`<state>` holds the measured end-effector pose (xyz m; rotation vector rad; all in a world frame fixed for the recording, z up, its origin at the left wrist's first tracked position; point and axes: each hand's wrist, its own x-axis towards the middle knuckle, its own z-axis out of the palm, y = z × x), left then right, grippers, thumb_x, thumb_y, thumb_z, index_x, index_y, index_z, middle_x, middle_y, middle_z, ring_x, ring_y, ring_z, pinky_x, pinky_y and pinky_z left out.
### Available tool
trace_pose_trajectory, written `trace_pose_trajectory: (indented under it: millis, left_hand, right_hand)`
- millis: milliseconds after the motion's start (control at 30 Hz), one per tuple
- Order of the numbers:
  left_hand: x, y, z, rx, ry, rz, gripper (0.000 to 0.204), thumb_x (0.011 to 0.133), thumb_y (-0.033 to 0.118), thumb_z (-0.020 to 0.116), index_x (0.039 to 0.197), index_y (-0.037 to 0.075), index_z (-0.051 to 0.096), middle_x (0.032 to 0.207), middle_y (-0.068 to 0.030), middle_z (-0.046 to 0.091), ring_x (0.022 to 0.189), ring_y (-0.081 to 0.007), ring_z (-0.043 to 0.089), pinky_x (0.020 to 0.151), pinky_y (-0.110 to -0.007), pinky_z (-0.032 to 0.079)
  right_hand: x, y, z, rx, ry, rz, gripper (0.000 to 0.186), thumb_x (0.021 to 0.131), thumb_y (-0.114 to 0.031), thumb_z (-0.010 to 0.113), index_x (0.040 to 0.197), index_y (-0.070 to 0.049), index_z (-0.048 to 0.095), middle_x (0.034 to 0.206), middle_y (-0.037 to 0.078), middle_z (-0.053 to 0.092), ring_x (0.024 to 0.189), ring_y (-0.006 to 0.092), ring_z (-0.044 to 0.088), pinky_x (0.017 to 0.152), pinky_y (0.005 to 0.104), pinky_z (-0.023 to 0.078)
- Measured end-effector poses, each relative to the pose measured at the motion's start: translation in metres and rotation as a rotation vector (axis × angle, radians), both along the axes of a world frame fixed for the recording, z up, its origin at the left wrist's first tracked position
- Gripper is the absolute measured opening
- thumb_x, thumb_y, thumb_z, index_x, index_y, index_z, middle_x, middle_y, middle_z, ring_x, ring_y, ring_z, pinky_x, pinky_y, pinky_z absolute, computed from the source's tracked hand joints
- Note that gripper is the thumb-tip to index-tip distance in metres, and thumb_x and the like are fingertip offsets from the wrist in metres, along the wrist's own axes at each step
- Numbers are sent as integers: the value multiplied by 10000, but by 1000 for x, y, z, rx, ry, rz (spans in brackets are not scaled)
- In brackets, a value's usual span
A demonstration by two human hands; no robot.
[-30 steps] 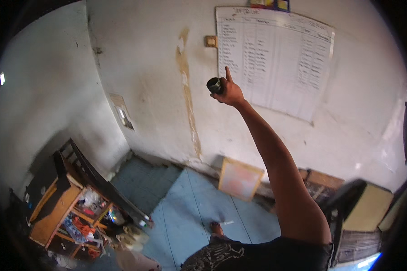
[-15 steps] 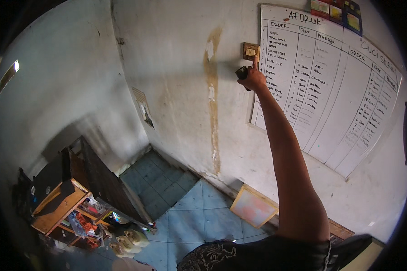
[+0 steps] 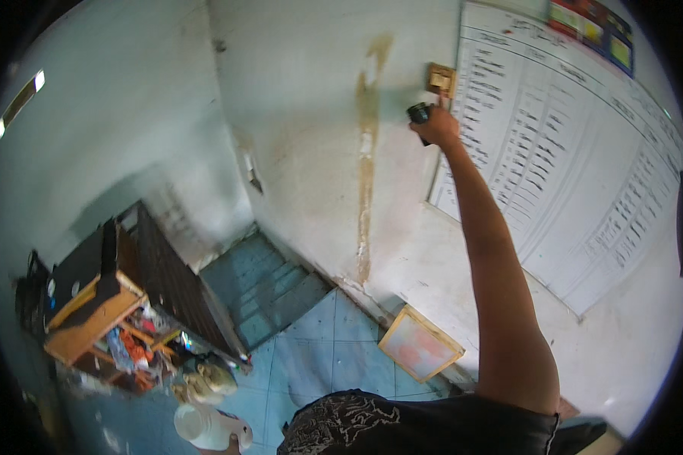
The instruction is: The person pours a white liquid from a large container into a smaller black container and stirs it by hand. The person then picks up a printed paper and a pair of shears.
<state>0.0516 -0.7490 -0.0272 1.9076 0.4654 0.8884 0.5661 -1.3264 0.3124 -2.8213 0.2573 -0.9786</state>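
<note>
Right hand [image 3: 442, 127] moved up to the light switch [image 3: 441, 79] since a second ago

Right hand: gripping dark canister [image 3: 418, 113], contents hidden; fingertip at the light switch's lower edge.
Left hand [image 3: 232, 447]: partly in view, fingers closed on white tub [image 3: 203, 426], contents not visible.
Cabinet [image 3: 91, 327]: blue and orange bundles [image 3: 135, 350] on open shelves.
Jugs [image 3: 217, 378]: on floor [image 3: 300, 364], beside the cabinet.
Framed panel [image 3: 421, 343]: at wall [image 3: 311, 182] foot.
Whiteboard [image 3: 561, 189]: lower edge partly hidden by right arm [image 3: 493, 265].

The lower edge crops the left hand [image 3: 232, 446] (on a white container [image 3: 207, 425]); whiteboard writing [image 3: 535, 136] is blurred.
</note>
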Motion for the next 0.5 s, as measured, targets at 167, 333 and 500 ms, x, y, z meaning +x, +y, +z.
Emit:
trace_pose_trajectory:
  millis: [167, 333, 500]
  left_hand:
    - [-25, -27, 23, -388, -147, 49, 872, 534, 179, 892, 1263, 16, 441, 1070, -103, 609, 951, -237, 620, 843, -405, 531]
    - [-62, 1, 27, -156, -105, 201, 1066, 509, 225, 929, 1365, -2, 336, 1271, -148, 518, 1151, -253, 542, 983, -410, 451]
    - [-126, 66, 35, 11, -42, 296, 1126, 513, 237, 937, 1390, -23, 281, 1282, -174, 514, 1180, -268, 534, 1007, -396, 439]
  right_hand:
    - [-22, 48, -77, 253, -317, 608, 642, 704, -357, 787, 1168, 34, 576, 1129, 251, 619, 1022, 347, 628, 906, 416, 495]
    - [-136, 198, -183, 548, -96, 1152, 838, 642, -71, 832, 1375, -27, 428, 1403, 164, 454, 1119, 246, 583, 938, 385, 498]
    - [-296, 403, -247, 623, 263, 1465, 991, 561, -156, 893, 1406, -58, 384, 1476, 194, 358, 1182, 278, 551, 957, 374, 485]
